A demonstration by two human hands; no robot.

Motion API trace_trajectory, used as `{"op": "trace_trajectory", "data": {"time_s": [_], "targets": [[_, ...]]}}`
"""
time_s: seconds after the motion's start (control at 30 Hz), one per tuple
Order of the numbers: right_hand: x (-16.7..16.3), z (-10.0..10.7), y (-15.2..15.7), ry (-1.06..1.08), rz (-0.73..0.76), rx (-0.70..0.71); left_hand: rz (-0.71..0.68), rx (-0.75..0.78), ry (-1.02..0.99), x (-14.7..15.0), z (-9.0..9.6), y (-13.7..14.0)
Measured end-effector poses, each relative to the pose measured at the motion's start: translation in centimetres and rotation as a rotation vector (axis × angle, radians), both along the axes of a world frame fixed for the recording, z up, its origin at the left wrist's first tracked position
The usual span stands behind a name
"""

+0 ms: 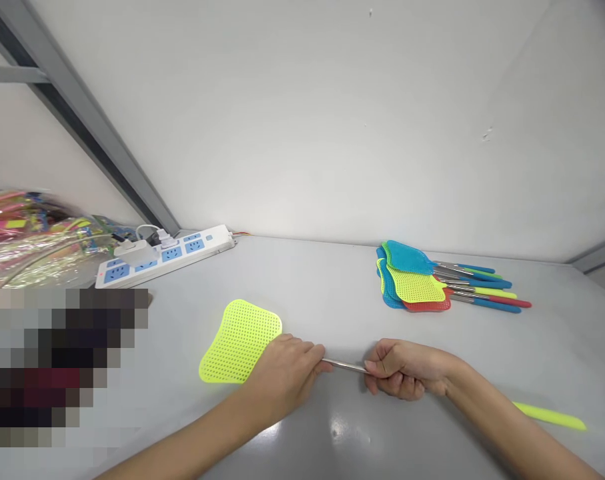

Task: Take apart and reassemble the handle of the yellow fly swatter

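Observation:
A yellow fly swatter (242, 343) with a perforated head and a thin metal rod is held low over the grey table. My left hand (287, 373) is closed around the rod just beside the head, covering its lower right corner. Farther along, my right hand (400, 370) pinches the same rod, its fingers curled in. Bare metal shows between the two hands. A yellow handle (552, 417) sticks out past my right forearm, in line with the rod; the stretch between is hidden by my hand and forearm.
Several fly swatters (415, 280) in blue, yellow, green and red lie piled at the back right, handles pointing right. A white power strip (202, 247) with plugs rests at the back left. Beyond it are clear plastic bags (37, 247) of colourful items. A wall (342, 133) rises behind the table.

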State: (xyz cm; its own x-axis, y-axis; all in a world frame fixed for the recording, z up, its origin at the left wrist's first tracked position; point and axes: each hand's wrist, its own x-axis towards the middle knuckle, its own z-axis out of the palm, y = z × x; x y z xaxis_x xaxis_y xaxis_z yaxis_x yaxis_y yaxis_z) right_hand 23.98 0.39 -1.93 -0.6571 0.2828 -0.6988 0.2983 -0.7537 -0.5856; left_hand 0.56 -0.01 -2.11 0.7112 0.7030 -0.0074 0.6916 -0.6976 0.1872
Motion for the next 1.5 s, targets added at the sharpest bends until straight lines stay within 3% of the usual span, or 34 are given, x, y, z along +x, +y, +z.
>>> {"op": "trace_trajectory", "data": {"time_s": [0.77,1.5], "targets": [[-0.5,-0.2,0.6,0.029,0.072,-0.128,0.004,0.009,0.004,0.1,-0.1,-0.3],[-1.1,-0.1,0.7,0.049,0.062,-0.106,0.011,0.031,0.030,0.6,0.7,-0.7]]}}
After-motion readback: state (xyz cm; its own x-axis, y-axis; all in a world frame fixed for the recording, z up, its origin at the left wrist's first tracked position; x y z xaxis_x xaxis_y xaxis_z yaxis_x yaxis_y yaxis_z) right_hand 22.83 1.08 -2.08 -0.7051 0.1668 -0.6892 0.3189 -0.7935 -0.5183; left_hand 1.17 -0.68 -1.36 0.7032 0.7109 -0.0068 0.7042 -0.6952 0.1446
